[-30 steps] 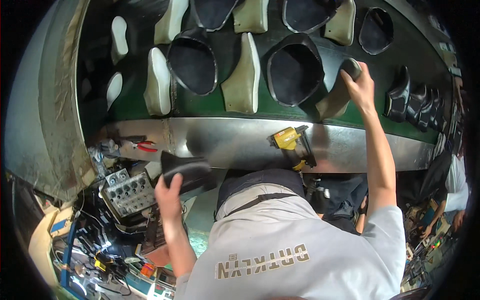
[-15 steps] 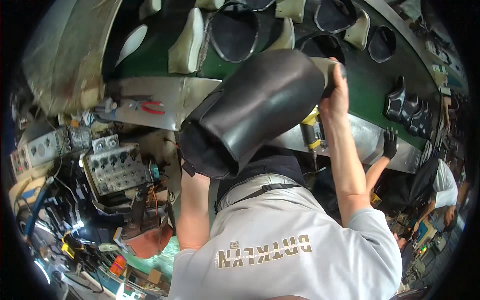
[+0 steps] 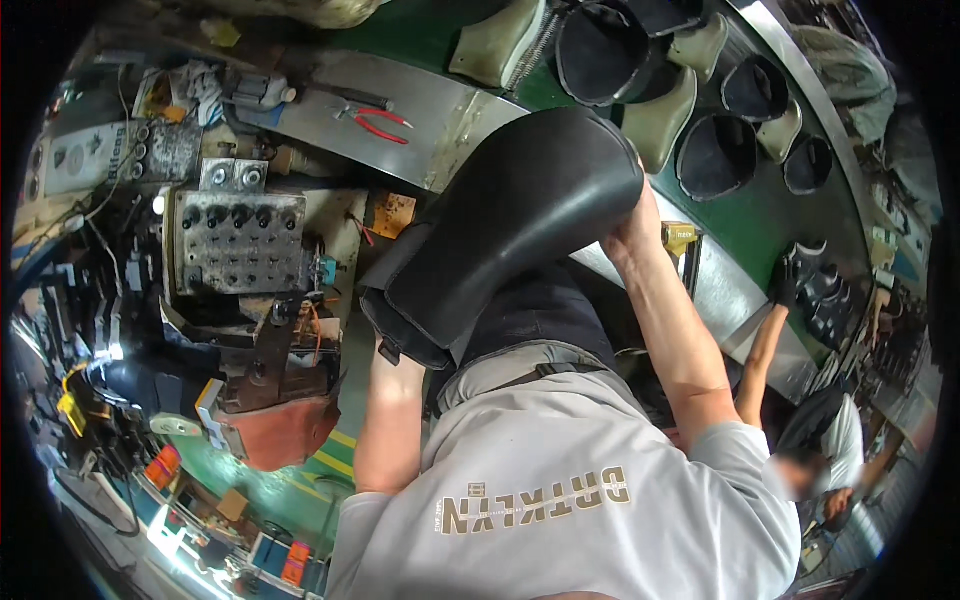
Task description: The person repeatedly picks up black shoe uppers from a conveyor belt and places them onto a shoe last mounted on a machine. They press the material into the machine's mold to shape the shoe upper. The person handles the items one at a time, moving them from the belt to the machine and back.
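Observation:
A large black leather boot upper (image 3: 520, 215) lies slantwise between my two hands, in front of my waist. Its open end, with a small dark tab, points toward me at the lower left. My left hand (image 3: 396, 358) is at that end; the leather covers its fingers, and only the wrist area shows. At the far right end my right hand (image 3: 632, 235) grips the upper, its fingers partly hidden behind the leather.
Beyond the upper, a green conveyor (image 3: 640, 195) carries cream shoe lasts (image 3: 662, 120) and black boot shafts (image 3: 600, 50). Red-handled pliers (image 3: 382, 126) lie on its metal edge. A machine control box (image 3: 240, 240) stands left. A co-worker's dark-gloved hand (image 3: 786, 282) is by black footwear (image 3: 826, 300) at right.
The upper has turned in my hands and its far end has come lower. The cream piece beside my right hand is now out of sight. The view has swung left, and the co-worker's hand touches the footwear.

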The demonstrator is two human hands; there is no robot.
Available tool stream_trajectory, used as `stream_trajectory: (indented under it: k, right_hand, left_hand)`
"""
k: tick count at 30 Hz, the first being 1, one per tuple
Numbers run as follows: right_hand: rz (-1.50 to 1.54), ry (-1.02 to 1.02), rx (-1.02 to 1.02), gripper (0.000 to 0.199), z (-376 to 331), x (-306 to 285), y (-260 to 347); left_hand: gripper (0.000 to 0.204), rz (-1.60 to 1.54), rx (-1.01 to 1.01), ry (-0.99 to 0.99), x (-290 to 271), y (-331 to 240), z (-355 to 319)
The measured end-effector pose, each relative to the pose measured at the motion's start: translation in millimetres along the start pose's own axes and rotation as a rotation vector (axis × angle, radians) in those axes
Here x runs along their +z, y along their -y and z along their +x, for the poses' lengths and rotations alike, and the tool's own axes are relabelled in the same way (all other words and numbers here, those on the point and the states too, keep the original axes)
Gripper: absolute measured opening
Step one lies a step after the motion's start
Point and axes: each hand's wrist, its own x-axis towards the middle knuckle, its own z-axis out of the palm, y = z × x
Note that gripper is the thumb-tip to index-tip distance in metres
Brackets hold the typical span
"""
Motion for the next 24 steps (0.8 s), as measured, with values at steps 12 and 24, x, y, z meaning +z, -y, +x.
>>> stream_trajectory:
  k: [12, 24]
  right_hand:
    - [-0.204, 0.192, -0.029, 0.044, 43, 41, -14]
    - [-0.260, 0.425, 0.154, 0.025, 80, 66, -12]
  left_hand:
    - [0.035, -1.740, -0.742, -0.631, 10, 6, -25]
    - [0.052, -1.444, -0.827, -0.272, 31, -10, -20]
